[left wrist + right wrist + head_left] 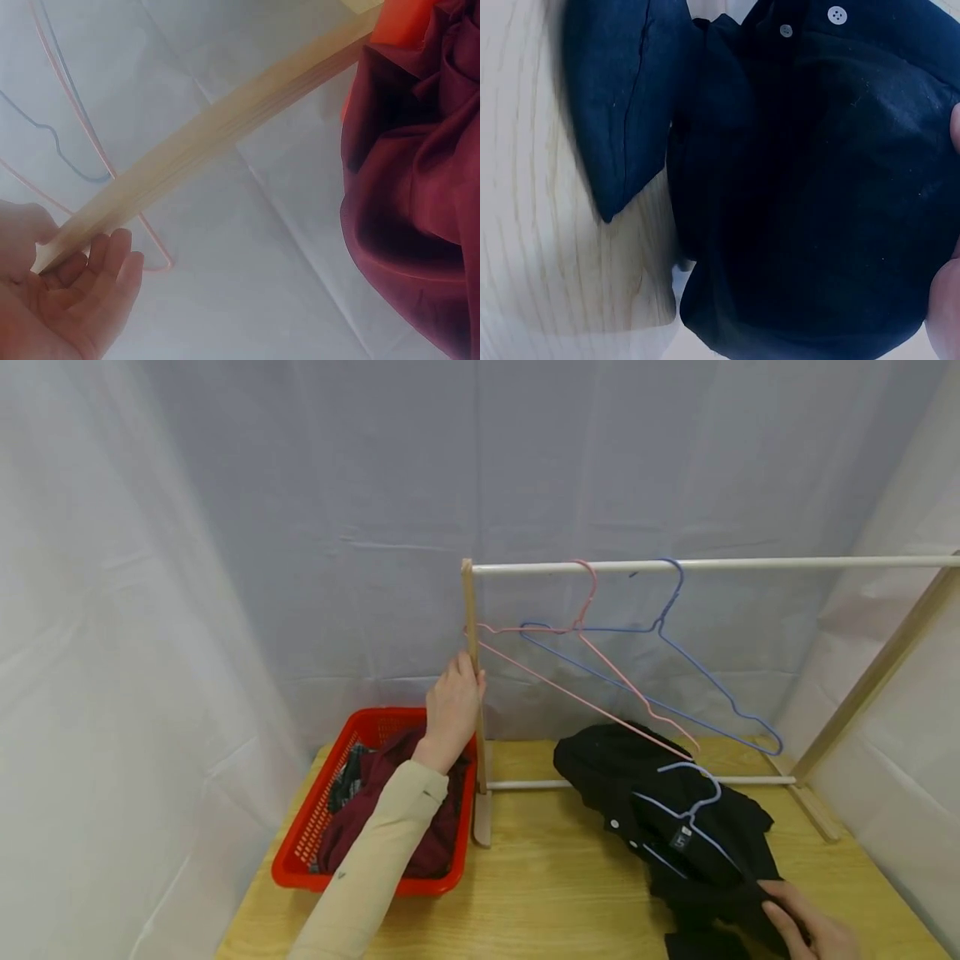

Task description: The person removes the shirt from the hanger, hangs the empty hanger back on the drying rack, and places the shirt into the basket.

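My left hand (453,706) holds the left wooden post (202,135) of a clothes rack, thumb on one side and fingers curled round the other. A black shirt (607,768) with white buttons lies on the table, partly beneath the rack. Inside its collar sits a light blue hanger (705,806), hook sticking up out of the neck. At the lower right my right hand (813,927) pinches the edge of the shirt between thumb and fingers. In the right wrist view the dark cloth (840,165) fills the middle, and only bits of the hand show at the right edge.
A pink hanger (587,602) and a blue hanger (667,606) hang from the white rail (787,562). Left of the rack, a red basket (288,864) contains maroon cloth (352,839) and dark checked cloth. White curtains surround the wooden table (555,877).
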`<state>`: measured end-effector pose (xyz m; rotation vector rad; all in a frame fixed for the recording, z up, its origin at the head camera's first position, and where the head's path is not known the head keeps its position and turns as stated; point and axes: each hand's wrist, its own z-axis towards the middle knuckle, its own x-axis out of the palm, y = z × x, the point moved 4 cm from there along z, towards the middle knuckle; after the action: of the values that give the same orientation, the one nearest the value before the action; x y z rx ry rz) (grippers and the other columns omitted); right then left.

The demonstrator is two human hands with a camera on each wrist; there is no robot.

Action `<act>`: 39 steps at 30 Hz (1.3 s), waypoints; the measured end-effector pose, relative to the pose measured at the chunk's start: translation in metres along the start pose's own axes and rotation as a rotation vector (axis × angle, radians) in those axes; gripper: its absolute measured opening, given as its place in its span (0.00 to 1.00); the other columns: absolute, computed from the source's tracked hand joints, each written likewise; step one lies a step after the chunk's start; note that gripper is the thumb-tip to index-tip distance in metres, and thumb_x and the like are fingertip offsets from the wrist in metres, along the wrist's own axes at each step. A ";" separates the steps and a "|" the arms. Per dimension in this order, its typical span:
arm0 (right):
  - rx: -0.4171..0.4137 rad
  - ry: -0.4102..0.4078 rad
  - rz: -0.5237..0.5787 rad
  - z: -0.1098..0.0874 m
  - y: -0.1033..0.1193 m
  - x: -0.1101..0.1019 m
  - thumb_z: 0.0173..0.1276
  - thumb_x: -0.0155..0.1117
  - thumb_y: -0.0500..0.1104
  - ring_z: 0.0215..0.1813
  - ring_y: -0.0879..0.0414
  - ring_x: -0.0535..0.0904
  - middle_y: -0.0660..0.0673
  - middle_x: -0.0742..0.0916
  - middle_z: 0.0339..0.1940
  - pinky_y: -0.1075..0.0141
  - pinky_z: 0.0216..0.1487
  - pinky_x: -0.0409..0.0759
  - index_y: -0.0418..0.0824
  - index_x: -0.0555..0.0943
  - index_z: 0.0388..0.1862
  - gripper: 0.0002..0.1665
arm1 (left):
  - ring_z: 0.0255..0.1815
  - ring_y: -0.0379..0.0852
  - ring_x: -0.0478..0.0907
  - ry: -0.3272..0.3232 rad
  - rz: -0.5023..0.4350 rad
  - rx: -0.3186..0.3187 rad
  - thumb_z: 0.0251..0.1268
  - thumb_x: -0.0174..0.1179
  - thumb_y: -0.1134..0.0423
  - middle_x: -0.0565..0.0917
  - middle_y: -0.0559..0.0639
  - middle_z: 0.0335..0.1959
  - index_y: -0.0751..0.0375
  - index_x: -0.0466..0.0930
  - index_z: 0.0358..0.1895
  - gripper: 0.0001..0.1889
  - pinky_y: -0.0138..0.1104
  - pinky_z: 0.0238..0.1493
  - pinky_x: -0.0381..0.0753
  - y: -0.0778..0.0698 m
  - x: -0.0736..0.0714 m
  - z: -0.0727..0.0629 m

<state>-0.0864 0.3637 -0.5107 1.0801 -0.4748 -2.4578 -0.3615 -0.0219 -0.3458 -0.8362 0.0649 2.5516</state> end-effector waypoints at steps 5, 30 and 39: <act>-0.024 0.033 0.013 0.005 0.005 0.005 0.67 0.66 0.29 0.23 0.73 0.77 0.57 0.87 0.28 0.78 0.24 0.69 0.44 0.83 0.45 0.13 | 0.25 0.61 0.81 0.054 0.002 -0.007 0.75 0.60 0.59 0.78 0.61 0.27 0.70 0.71 0.43 0.14 0.49 0.22 0.81 0.005 0.001 0.004; -0.128 -0.016 0.199 0.029 0.032 0.011 0.61 0.65 0.20 0.43 0.85 0.76 0.72 0.84 0.44 0.83 0.39 0.72 0.42 0.86 0.46 0.22 | 0.63 0.48 0.75 0.560 -0.412 0.308 0.74 0.57 0.46 0.80 0.49 0.62 0.51 0.80 0.62 0.21 0.42 0.62 0.78 -0.030 0.000 -0.081; -0.126 -0.035 0.144 0.037 0.040 0.012 0.63 0.66 0.24 0.36 0.78 0.77 0.63 0.86 0.38 0.81 0.39 0.71 0.45 0.86 0.46 0.20 | 0.31 0.35 0.75 0.506 -0.442 0.335 0.77 0.55 0.53 0.82 0.39 0.34 0.48 0.81 0.43 0.08 0.29 0.37 0.77 -0.029 -0.009 -0.100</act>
<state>-0.1123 0.3290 -0.4757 0.9218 -0.3885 -2.3494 -0.2880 -0.0173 -0.4194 -1.1827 0.4041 1.8102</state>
